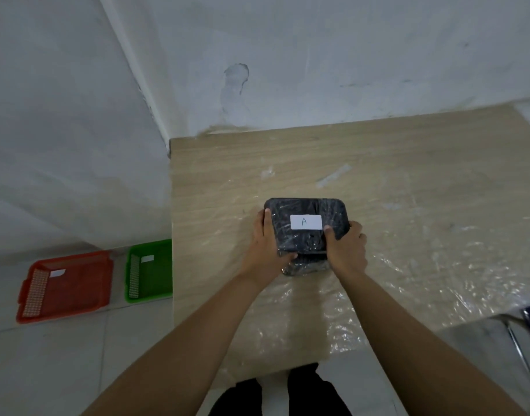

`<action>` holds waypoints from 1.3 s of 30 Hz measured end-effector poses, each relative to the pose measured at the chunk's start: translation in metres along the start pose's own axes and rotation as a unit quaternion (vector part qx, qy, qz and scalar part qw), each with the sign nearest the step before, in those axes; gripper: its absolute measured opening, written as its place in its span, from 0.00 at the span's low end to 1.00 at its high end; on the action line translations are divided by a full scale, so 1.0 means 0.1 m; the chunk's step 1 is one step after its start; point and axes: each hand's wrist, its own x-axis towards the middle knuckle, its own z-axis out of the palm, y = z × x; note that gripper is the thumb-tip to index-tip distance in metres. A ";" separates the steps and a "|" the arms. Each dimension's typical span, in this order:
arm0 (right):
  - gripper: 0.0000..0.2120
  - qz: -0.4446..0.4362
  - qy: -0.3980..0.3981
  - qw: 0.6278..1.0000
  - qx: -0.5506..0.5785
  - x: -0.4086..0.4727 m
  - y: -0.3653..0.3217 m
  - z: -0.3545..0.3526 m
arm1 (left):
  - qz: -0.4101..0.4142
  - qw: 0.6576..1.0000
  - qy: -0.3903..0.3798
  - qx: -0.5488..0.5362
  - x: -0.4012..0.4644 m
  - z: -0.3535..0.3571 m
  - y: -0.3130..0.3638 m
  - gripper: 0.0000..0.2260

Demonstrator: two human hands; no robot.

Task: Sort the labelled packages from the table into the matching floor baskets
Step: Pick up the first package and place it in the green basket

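Observation:
A black package (305,211) wrapped in clear film, with a white label reading "A", sits mid-table on top of another black package (307,265) whose front edge shows beneath it. My left hand (265,247) grips the top package's left side, thumb on its upper face. My right hand (346,247) grips its right side the same way. On the floor to the left stand an orange basket (86,283) and a green basket (158,271), each with a small white label inside; the writing is too small to read.
The wooden table (408,175) is covered with crinkled clear plastic and stands against a white wall. A metal chair frame with a blue seat (528,328) is at the right edge. The pale tiled floor (62,355) stretches in front of the baskets.

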 end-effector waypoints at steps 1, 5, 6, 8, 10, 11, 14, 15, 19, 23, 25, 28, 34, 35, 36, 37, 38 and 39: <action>0.25 0.000 -0.002 1.000 0.002 0.00 0.00 0.00 | 0.010 1.000 -0.005 0.005 0.00 -0.01 0.00 0.48; 0.27 -0.002 -0.016 1.000 -0.010 0.02 -0.01 0.00 | 0.032 0.999 -0.011 0.043 0.03 -0.01 -0.02 0.44; 0.28 -0.006 -0.018 1.000 -0.019 0.03 0.00 -0.01 | 0.028 0.999 -0.008 0.040 0.03 0.00 -0.02 0.43; 0.29 -0.018 -0.017 0.999 -0.038 0.03 0.02 -0.06 | 0.014 1.000 0.000 0.025 0.05 0.00 -0.03 0.43; 0.29 -0.045 -0.012 0.998 -0.048 0.00 0.03 -0.11 | 0.001 1.000 0.008 0.015 0.05 -0.01 -0.02 0.43; 0.29 -0.066 -0.011 0.996 -0.056 -0.02 0.03 -0.14 | -0.005 1.000 0.011 0.009 0.05 -0.03 -0.02 0.43; 0.29 -0.144 -0.022 0.986 -0.081 -0.13 0.00 -0.25 | -0.013 1.000 0.023 -0.007 -0.01 -0.14 0.01 0.44; 0.28 -0.169 -0.029 0.982 -0.082 -0.17 -0.02 -0.29 | -0.012 0.999 0.030 -0.006 -0.05 -0.20 0.03 0.44; 0.26 -0.280 -0.077 0.954 -0.073 -0.34 -0.16 -0.41 | -0.012 0.996 0.086 -0.010 -0.23 -0.50 0.06 0.44; 0.25 -0.351 -0.105 0.927 -0.084 -0.53 -0.34 -0.42 | -0.025 0.990 0.139 0.009 -0.47 -0.81 -0.01 0.42; 0.24 -0.370 -0.104 0.920 -0.082 -0.65 -0.44 -0.41 | -0.028 0.987 0.156 0.034 -0.59 -0.97 -0.05 0.42; 0.24 -0.387 -0.102 0.913 -0.074 -0.83 -0.60 -0.34 | -0.027 0.985 0.162 0.058 -0.74 -1.23 -0.15 0.42; 0.23 -0.389 -0.097 0.914 -0.057 -1.27 -1.00 0.00 | -0.005 0.980 0.184 0.075 -1.00 -1.81 -0.53 0.42; 0.23 -0.388 -0.096 0.915 -0.054 -1.37 -1.08 0.09 | -0.003 0.981 0.181 0.075 -1.04 -1.92 -0.62 0.42; 0.23 -0.387 -0.097 0.915 -0.055 -1.47 -1.16 0.19 | -0.003 0.981 0.176 0.077 -1.08 -2.04 -0.72 0.42; 0.23 -0.386 -0.100 0.915 -0.059 -1.58 -1.24 0.30 | -0.005 0.982 0.170 0.082 -1.13 -2.16 -0.84 0.42; 0.24 -0.385 -0.101 0.915 -0.061 -1.68 -1.33 0.41 | -0.006 0.982 0.165 0.090 -1.17 -2.28 -0.95 0.42; 0.24 -0.385 -0.100 0.916 -0.060 -1.78 -1.41 0.53 | -0.005 0.982 0.163 0.098 -1.20 -2.40 -1.06 0.41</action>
